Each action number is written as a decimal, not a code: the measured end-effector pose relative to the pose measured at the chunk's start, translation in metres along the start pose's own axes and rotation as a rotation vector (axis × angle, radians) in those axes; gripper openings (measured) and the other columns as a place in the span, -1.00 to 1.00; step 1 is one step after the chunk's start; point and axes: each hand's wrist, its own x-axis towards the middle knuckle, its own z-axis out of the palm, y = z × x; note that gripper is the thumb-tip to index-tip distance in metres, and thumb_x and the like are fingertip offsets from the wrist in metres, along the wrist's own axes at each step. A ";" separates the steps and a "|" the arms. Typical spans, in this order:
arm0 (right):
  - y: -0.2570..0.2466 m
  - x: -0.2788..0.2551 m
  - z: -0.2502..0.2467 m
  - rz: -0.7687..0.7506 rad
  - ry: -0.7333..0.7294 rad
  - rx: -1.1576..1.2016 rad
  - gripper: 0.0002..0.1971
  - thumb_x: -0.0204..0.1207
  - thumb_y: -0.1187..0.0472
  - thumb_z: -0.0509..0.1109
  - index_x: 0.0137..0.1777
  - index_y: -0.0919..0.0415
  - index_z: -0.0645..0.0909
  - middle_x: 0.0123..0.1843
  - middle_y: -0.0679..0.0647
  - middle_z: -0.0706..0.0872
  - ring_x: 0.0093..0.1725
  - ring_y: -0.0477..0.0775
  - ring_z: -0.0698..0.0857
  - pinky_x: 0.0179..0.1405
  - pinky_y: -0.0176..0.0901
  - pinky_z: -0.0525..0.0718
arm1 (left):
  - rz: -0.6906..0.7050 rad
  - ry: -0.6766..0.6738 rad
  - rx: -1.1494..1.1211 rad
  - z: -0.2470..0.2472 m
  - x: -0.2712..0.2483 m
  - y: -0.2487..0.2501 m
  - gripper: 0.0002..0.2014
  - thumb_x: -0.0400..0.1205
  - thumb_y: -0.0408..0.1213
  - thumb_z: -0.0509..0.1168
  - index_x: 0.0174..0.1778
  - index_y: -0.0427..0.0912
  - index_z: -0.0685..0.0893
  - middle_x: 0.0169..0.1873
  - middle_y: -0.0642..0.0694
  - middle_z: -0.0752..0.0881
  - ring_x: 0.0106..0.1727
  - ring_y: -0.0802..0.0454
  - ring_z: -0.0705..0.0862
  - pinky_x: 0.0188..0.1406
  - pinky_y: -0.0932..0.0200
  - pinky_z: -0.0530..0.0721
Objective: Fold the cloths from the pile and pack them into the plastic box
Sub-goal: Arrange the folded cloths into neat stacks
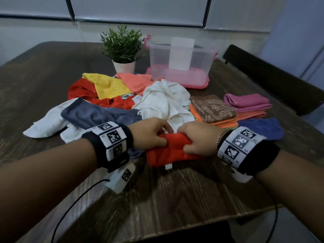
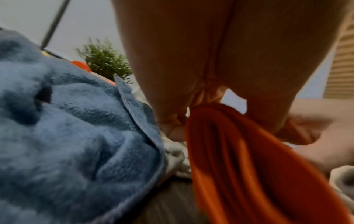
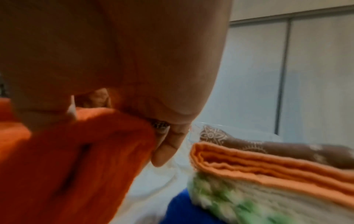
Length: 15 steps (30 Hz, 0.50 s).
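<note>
- The red cloth (image 1: pixel 166 149) lies bunched at the near middle of the dark wooden table (image 1: pixel 175 199), just in front of the pile, with a small white tag showing at its near edge.
- The left hand (image 1: pixel 149 135) grips the cloth's upper left part, fingers curled round a fold — the left wrist view shows the fabric hanging in pleats from that pinch.
- The right hand (image 1: pixel 199 141) grips the upper right part, thumb on the near side and fingers curled over the top; the two hands sit close together.
- Behind them lies the loose pile: a white cloth (image 1: pixel 164 102), a grey-blue cloth (image 1: pixel 91 113), a yellow cloth (image 1: pixel 110 86) and a coral cloth (image 1: pixel 136 81), overlapping one another.
- To the right stands a folded stack, a brown paisley cloth (image 1: pixel 213 107) on top of an orange cloth (image 1: pixel 222 123); a folded pink cloth (image 1: pixel 249 101) and a blue cloth (image 1: pixel 263 128) lie near it.
- The clear plastic box (image 1: pixel 182 57) stands at the far side on a pink lid — nothing is seen inside it.
- A potted plant (image 1: pixel 122 50) stands just left of the box.
</note>
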 end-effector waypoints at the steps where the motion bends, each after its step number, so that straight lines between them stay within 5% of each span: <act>1: 0.003 0.000 -0.008 0.015 0.043 0.062 -0.83 0.44 0.04 0.44 -0.02 0.00 0.57 -0.12 -0.05 0.64 -0.01 0.07 0.65 -0.04 -0.10 0.59 | -0.002 0.037 -0.081 -0.006 0.001 -0.002 -0.68 0.54 -0.22 0.42 0.22 -0.01 0.65 -0.05 0.02 0.75 -0.12 0.11 0.69 -0.16 0.28 0.62; 3: 0.010 0.001 -0.025 0.061 0.141 0.157 -0.89 0.48 0.08 0.43 -0.06 0.05 0.61 -0.15 -0.07 0.64 -0.06 0.04 0.64 -0.11 -0.12 0.52 | -0.004 0.102 -0.332 -0.014 0.002 0.000 -0.76 0.56 -0.16 0.46 0.11 -0.02 0.65 -0.06 -0.02 0.76 -0.06 0.02 0.73 -0.05 0.15 0.70; 6: 0.027 0.005 -0.046 0.133 0.293 0.274 -0.81 0.44 0.08 0.44 0.05 -0.08 0.66 -0.03 -0.07 0.71 -0.06 0.01 0.67 -0.07 -0.09 0.61 | 0.031 0.191 -0.689 -0.025 0.008 0.010 -0.70 0.52 -0.33 0.51 0.11 -0.09 0.60 -0.10 -0.16 0.76 -0.10 -0.10 0.76 -0.08 -0.04 0.77; 8: 0.041 0.006 -0.054 0.176 0.411 0.463 -0.75 0.44 0.10 0.51 0.09 -0.14 0.64 -0.01 -0.13 0.71 -0.07 -0.08 0.68 -0.12 -0.24 0.60 | 0.014 0.340 -0.787 -0.033 0.019 0.014 -0.70 0.51 -0.38 0.52 0.10 -0.12 0.63 -0.13 -0.24 0.78 -0.17 -0.18 0.76 -0.05 -0.20 0.76; 10: 0.055 0.007 -0.059 0.226 0.556 0.739 -0.71 0.42 0.12 0.60 0.11 -0.04 0.65 -0.05 -0.13 0.71 -0.09 -0.11 0.71 -0.08 -0.31 0.63 | -0.018 0.521 -0.782 -0.042 0.033 0.019 -0.76 0.51 -0.29 0.54 0.04 -0.11 0.69 -0.19 -0.22 0.80 -0.26 -0.12 0.77 -0.13 -0.15 0.78; 12: 0.068 0.007 -0.064 0.262 0.641 1.015 -0.69 0.43 0.18 0.62 0.15 0.10 0.68 -0.06 -0.02 0.78 -0.12 -0.04 0.79 0.02 -0.11 0.77 | -0.022 0.618 -0.777 -0.047 0.048 0.032 -0.76 0.52 -0.23 0.53 0.06 -0.12 0.70 -0.19 -0.22 0.78 -0.34 -0.05 0.74 -0.38 0.04 0.74; 15: 0.096 0.010 -0.075 0.308 0.712 1.056 -0.76 0.57 0.21 0.49 0.21 0.08 0.64 -0.02 0.01 0.75 -0.08 -0.01 0.78 0.08 -0.01 0.79 | -0.037 0.532 -0.981 -0.053 0.072 0.060 -0.65 0.55 -0.37 0.49 0.19 -0.10 0.56 -0.08 -0.26 0.66 -0.33 -0.05 0.70 -0.48 0.11 0.68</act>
